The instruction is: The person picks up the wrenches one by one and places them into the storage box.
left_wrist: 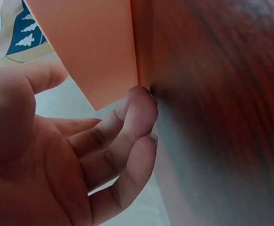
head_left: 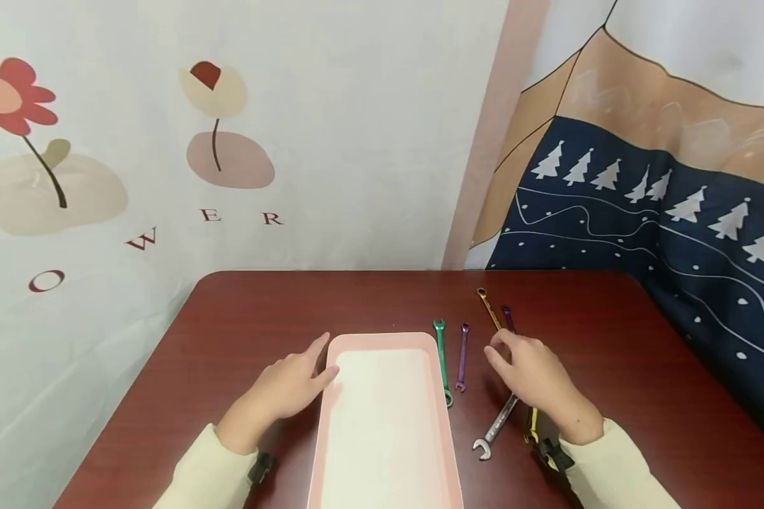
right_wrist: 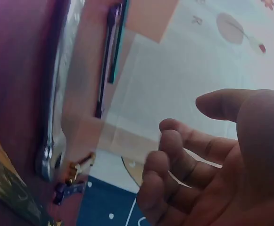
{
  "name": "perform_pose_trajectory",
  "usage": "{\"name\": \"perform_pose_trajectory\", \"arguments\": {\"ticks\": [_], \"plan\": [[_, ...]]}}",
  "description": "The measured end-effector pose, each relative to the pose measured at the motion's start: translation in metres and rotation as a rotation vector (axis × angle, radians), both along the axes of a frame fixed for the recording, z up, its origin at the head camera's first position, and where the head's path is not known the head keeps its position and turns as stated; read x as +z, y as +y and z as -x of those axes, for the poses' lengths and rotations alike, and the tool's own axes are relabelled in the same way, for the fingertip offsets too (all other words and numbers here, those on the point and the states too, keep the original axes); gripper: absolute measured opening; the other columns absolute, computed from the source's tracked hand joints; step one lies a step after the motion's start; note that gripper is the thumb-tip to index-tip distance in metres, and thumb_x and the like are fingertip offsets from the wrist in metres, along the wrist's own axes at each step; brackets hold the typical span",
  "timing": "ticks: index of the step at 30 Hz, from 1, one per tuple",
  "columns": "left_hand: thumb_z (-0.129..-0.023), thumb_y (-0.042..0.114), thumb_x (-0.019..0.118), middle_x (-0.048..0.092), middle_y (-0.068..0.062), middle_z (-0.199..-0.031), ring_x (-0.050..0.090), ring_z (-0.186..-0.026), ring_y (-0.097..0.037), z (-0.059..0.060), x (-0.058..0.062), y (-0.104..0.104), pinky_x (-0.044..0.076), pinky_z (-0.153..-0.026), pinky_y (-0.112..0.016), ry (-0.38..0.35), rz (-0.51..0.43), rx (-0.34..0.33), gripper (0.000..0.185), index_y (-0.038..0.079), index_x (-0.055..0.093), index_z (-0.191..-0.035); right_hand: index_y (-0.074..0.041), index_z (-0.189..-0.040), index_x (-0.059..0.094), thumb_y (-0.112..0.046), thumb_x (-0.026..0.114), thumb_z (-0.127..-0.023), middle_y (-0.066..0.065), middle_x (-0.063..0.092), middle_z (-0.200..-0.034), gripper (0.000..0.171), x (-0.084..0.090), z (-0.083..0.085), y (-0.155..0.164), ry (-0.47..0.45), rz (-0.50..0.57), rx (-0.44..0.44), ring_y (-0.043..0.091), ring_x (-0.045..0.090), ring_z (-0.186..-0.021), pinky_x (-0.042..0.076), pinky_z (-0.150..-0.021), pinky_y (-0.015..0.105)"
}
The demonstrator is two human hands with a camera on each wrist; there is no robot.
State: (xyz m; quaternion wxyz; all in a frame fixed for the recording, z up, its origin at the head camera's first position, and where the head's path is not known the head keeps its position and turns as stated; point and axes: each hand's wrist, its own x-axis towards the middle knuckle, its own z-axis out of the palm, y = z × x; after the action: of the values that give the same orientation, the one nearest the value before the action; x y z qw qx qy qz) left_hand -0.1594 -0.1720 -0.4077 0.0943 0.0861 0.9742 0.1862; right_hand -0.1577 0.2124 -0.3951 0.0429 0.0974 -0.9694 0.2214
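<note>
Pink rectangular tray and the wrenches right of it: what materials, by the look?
Pink rectangular tray: probably moulded plastic, matte, with one even colour and rounded corners.
Silver open-ended wrench: bare or plated steel, bright specular shine.
Green wrench, purple wrench and gold wrench: metal with a glossy coloured coat, likely anodised or plated; which one cannot be told.
Dark red table: wood-grain look, possibly laminate.

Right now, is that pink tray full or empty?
Empty: the pink tray shows only its bare pale floor; the wrenches lie on the table beside it.

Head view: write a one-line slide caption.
Left hand touches a pink tray; right hand hovers over coloured wrenches on a dark red table.
</note>
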Motion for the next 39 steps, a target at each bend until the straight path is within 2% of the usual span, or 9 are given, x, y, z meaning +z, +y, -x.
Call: {"name": "perform_pose_trajectory", "arguments": {"ticks": [1,4,8,11,16,23,30,33,39], "plan": [[-0.100,0.047,0.052,0.072,-0.002,-0.087,0.070,-0.094,-0.030,0.001,-0.001,-0.001,0.056,-0.074,-0.052,-0.008,-0.013,-0.005,0.072,0.015,0.026,-0.159,-0.009,-0.108,0.065,-0.027,0.062,-0.098,-0.001,0.053,-0.063,0.021,0.001,0.001,0.002,-0.014,0.006,-0.008,0.014,0.047,-0.056,0.041,-0.048,0.027],[-0.100,0.045,0.052,0.073,-0.003,-0.092,0.070,-0.101,-0.030,0.002,-0.002,-0.002,0.056,-0.088,-0.055,-0.028,-0.055,-0.015,0.074,0.012,0.023,-0.160,-0.011,-0.096,0.062,-0.026,0.062,-0.098,-0.002,0.045,-0.057,0.016,0.002,0.004,0.010,-0.029,0.004,-0.020,0.013,0.042,-0.052,0.035,-0.043,0.025],[-0.100,0.042,0.054,0.069,-0.004,-0.083,0.068,-0.087,-0.021,0.004,-0.004,-0.004,0.055,-0.090,-0.046,-0.106,-0.122,-0.044,0.083,0.009,0.010,-0.161,-0.014,-0.081,0.055,-0.027,0.061,-0.098,-0.001,0.043,-0.057,0.022,-0.001,0.008,0.020,-0.060,0.007,-0.022,0.014,0.040,-0.051,0.032,-0.041,0.025],[-0.099,0.040,0.057,0.070,-0.008,-0.087,0.067,-0.087,-0.018,0.004,-0.005,-0.004,0.054,-0.092,-0.045,-0.149,-0.150,-0.078,0.089,0.007,0.002,-0.161,-0.014,-0.075,0.052,-0.028,0.059,-0.099,-0.001,0.042,-0.058,0.028,-0.003,0.011,0.027,-0.104,-0.007,-0.016,0.014,0.040,-0.051,0.031,-0.042,0.025],[-0.098,0.037,0.060,0.069,-0.020,-0.121,0.064,-0.119,-0.027,0.003,-0.004,-0.006,0.047,-0.110,-0.051,-0.158,-0.163,-0.099,0.092,0.003,0.002,-0.160,-0.013,-0.070,0.053,-0.028,0.057,-0.099,0.000,0.045,-0.060,0.032,-0.007,0.016,0.040,-0.194,-0.028,-0.007,0.015,0.043,-0.054,0.035,-0.046,0.026],[-0.098,0.036,0.059,0.059,-0.027,-0.135,0.058,-0.129,-0.034,0.001,-0.001,-0.004,0.044,-0.112,-0.053,-0.149,-0.170,-0.120,0.088,-0.004,0.009,-0.158,-0.011,-0.061,0.053,-0.025,0.059,-0.097,-0.002,0.042,-0.055,0.039,-0.011,0.016,0.063,-0.304,-0.006,-0.002,0.015,0.042,-0.053,0.034,-0.046,0.025],[-0.098,0.036,0.058,0.052,-0.027,-0.144,0.053,-0.134,-0.033,-0.001,-0.002,-0.005,0.043,-0.114,-0.054,-0.159,-0.190,-0.125,0.085,-0.004,0.012,-0.158,-0.015,-0.055,0.052,-0.032,0.065,-0.093,-0.004,0.041,-0.049,0.044,-0.015,0.016,0.068,-0.413,-0.022,-0.015,0.010,0.041,-0.039,0.038,-0.039,0.021],[-0.099,0.035,0.058,0.050,-0.027,-0.145,0.052,-0.134,-0.033,-0.001,-0.002,-0.004,0.042,-0.114,-0.055,-0.149,-0.198,-0.134,0.085,-0.004,0.012,-0.158,-0.015,-0.053,0.051,-0.034,0.068,-0.091,-0.004,0.041,-0.047,0.046,-0.017,0.015,0.069,-0.421,-0.034,-0.015,0.009,0.040,-0.037,0.037,-0.038,0.021],[-0.099,0.034,0.058,0.058,-0.020,-0.139,0.059,-0.127,-0.028,-0.001,-0.003,-0.003,0.046,-0.111,-0.052,-0.137,-0.188,-0.143,0.080,0.002,0.016,-0.159,-0.013,-0.056,0.053,-0.029,0.067,-0.092,-0.005,0.042,-0.049,0.041,-0.018,0.015,0.070,-0.416,-0.024,-0.005,0.008,0.039,-0.037,0.037,-0.038,0.018]]}}
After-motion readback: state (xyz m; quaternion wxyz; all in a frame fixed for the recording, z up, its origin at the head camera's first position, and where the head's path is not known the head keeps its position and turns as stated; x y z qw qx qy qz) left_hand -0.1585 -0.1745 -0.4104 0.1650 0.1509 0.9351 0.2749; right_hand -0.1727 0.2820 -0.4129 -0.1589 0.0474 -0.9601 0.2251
